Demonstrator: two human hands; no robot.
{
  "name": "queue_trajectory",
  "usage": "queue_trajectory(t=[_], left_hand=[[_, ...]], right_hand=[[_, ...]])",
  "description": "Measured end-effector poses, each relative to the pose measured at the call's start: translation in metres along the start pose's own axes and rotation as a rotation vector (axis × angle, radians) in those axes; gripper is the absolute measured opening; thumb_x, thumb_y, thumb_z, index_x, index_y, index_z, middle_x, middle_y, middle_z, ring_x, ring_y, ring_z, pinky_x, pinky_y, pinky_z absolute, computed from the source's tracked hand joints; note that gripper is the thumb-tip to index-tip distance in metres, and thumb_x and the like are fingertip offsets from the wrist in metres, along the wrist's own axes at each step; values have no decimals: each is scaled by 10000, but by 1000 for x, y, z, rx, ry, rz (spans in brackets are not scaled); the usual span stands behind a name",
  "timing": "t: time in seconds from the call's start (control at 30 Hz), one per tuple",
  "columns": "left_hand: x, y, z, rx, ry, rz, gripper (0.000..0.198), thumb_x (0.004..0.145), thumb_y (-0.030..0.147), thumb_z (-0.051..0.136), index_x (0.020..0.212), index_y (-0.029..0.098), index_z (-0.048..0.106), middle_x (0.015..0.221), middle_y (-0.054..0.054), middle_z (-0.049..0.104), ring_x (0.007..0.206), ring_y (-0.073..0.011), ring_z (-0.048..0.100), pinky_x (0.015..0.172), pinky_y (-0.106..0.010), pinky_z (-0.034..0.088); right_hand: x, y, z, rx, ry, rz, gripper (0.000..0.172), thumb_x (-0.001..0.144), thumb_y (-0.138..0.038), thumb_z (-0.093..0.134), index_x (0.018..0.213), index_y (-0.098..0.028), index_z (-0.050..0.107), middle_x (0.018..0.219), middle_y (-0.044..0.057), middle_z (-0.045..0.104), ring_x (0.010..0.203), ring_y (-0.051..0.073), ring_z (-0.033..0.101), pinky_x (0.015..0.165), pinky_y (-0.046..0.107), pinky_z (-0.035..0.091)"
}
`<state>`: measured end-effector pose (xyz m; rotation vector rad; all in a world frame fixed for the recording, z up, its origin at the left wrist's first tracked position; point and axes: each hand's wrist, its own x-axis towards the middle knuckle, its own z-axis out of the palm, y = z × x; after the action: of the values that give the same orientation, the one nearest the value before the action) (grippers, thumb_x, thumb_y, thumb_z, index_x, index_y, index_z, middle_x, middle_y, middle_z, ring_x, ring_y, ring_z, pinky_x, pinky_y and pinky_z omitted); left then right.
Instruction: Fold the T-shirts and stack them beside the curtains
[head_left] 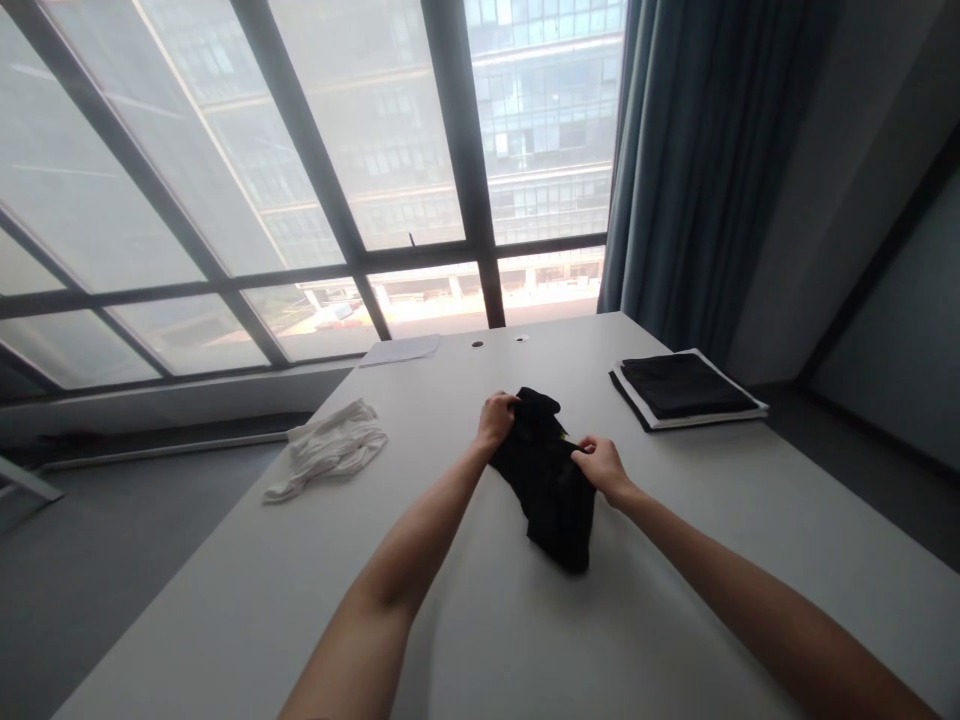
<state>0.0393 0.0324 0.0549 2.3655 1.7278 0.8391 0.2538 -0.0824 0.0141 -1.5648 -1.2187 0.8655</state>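
Head view: the left hand (498, 417) and right hand (602, 466) each pinch the black cloth (547, 482) over the tabletop (495, 630), between the crumpled white cloth (335, 446) and the folded stack (684, 386), and a weak pinch could let its nearer end slip and bunch

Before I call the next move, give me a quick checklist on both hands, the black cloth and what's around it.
1. Left hand on the black cloth: ok, fingers closed at its far left edge.
2. Right hand on it: ok, pinching its right edge.
3. Black cloth spread flat: not ok, bunched and creased.
4. Which side of it faces out: cannot tell.
5. White cloth apart from it: ok, rumpled, off to the left.
6. Folded stack apart from it: ok, off to the right.
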Motion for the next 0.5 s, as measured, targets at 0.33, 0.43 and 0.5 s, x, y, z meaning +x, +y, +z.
queue_trajectory(t=[0.33, 0.43, 0.5], left_hand=[[14, -30, -30, 51, 140, -260, 442, 902, 234, 628, 1330, 126, 630, 1375, -199, 596, 1302, -332, 541, 1089, -458, 416], [-27, -16, -27, 64, 180, -170, 469, 905, 175, 590, 1373, 204, 591, 1473, -143, 500, 1382, -313, 445, 1153, -465, 346], [-60, -9, -27, 30, 209, -61, 451, 906, 161, 570, 1354, 204, 596, 1371, -135, 551, 1287, -294, 516, 1115, -438, 401]], right_hand=[[-111, 6, -25, 70, -500, 18, 300, 802, -408, 632, 980, -181, 714, 845, 51, 724, 684, 186, 642, 633, 307, 501], [-83, -1, -33, -203, -315, -283, 211, 843, -326, 589, 908, -194, 740, 896, 69, 736, 818, 219, 668, 776, 344, 514], [-48, -3, -33, -276, -206, -382, 220, 867, -272, 546, 949, -189, 733, 962, 79, 733, 865, 218, 668, 824, 344, 514]])
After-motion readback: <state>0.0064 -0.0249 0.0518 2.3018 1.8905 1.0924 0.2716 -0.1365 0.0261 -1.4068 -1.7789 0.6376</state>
